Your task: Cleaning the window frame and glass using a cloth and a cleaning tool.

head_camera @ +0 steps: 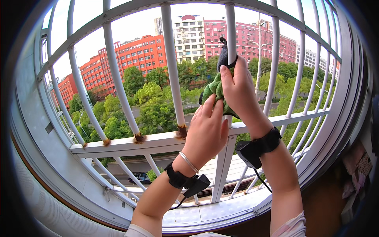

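Observation:
A green cloth with dark grey edging [212,88] is wrapped around one white vertical bar [231,32] of a window guard. My right hand [239,84] grips the cloth around that bar, thumb on the near side. Just below and to the left, my left hand [206,127] has its fingers on the lower folds of the cloth; whether they pinch it is hidden. The cloth's dark upper end, with a small loop, sticks up on the left of the bar.
The guard's white horizontal rail [124,146] carries rust at several bar feet. A tiled sill [183,214] lies below, with a pale patterned curtain [44,201] at lower left. Corded black devices [197,186] are strapped to both wrists. Trees, a road and buildings lie outside.

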The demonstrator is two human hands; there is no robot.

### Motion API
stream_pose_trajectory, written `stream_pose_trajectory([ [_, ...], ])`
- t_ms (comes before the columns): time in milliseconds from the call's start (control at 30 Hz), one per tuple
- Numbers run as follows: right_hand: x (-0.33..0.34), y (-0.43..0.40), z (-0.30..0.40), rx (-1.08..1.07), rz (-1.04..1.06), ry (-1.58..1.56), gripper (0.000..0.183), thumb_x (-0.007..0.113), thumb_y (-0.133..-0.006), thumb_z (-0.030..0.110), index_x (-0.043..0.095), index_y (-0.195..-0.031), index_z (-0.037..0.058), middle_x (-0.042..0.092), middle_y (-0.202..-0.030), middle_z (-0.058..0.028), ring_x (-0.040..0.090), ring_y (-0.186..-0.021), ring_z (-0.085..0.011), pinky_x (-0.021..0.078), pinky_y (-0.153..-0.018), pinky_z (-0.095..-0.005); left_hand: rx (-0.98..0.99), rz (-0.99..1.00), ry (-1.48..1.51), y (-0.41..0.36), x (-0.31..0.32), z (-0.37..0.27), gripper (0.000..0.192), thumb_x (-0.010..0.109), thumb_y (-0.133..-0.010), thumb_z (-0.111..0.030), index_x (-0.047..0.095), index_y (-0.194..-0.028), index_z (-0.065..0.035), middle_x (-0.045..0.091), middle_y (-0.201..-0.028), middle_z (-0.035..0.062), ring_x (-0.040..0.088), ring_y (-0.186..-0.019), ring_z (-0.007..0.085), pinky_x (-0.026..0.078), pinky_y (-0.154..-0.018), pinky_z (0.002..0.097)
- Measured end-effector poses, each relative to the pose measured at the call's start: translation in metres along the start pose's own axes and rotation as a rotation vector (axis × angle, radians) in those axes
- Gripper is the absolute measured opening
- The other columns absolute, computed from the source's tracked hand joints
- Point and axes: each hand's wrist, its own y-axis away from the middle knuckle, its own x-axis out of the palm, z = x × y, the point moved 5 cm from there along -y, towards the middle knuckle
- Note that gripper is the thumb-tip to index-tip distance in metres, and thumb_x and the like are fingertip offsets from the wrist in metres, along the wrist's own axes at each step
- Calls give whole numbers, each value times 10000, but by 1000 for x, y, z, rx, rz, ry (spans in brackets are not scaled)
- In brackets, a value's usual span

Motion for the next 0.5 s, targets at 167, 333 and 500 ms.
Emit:
stream_pose_trajectory([
  [167, 9, 54, -9, 59, 26, -34, 255, 567, -1015, 146, 458, -1195, 1, 643, -930, -235, 648, -827, -445, 501, -696, -502, -138, 155, 101, 12, 14, 10, 329, 708, -814, -113, 609, -1117, -32, 632, -1069, 139, 656, -903, 376, 551, -758, 468],
  [333, -2, 90, -10, 155, 122, 9, 262, 566, -1017, 171, 498, -1196, -8, 653, -975, -234, 636, -866, -462, 501, -738, -510, 9, 143, 64, 16, 16, 8, 296, 755, -768, -191, 621, -983, -39, 599, -895, 120, 638, -786, 340, 540, -703, 442],
  [500, -18, 110, -10, 54, 242, 296, 315, 595, -972, 152, 542, -1241, -4, 663, -1004, -192, 623, -908, -410, 496, -804, -495, -26, 239, 25, 17, 15, 8, 356, 776, -747, -224, 611, -979, -10, 600, -915, 140, 641, -792, 349, 537, -711, 446],
])
